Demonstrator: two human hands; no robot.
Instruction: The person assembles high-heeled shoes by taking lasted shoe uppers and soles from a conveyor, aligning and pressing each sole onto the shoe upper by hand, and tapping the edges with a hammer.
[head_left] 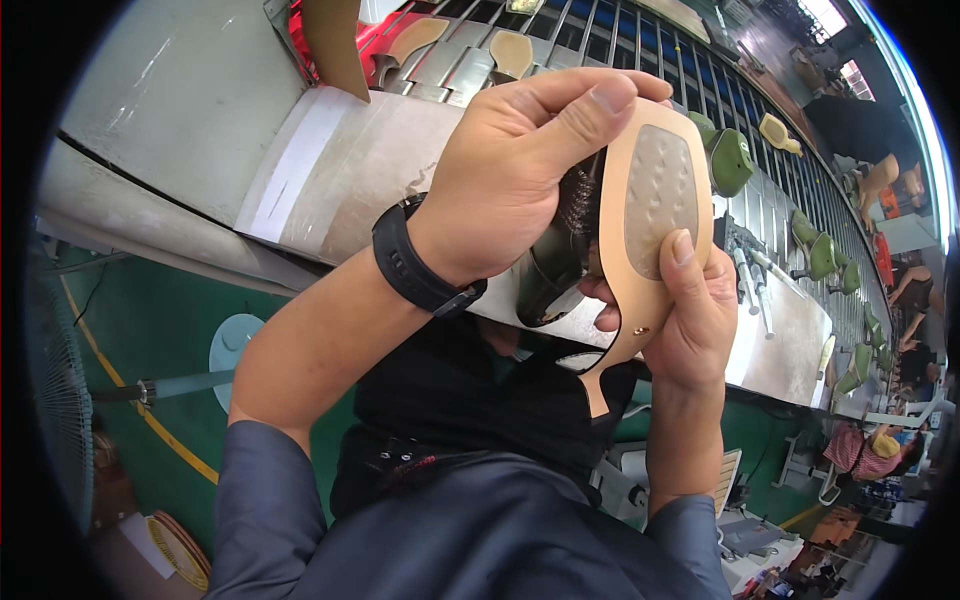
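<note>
My right hand [695,315] grips a tan insole [622,240] at its middle, thumb on the face and fingers behind. A translucent dimpled pad [662,190] covers the insole's broad upper part; its narrow end points down toward my lap. With curled fingers, my left hand [520,165] closes on the insole's upper left edge. Dark bristles [577,205] show between my left hand and the insole, but what they belong to is hidden. Below them a dark green shoe last [548,275] is partly covered by my left hand.
Green shoe lasts [730,160] and tan insoles [511,54] sit along a roller conveyor [640,35] beyond the bench [350,150]. Pen-like tools [755,280] lie right of my hands. A fan [65,400] stands at left; other people are farther right.
</note>
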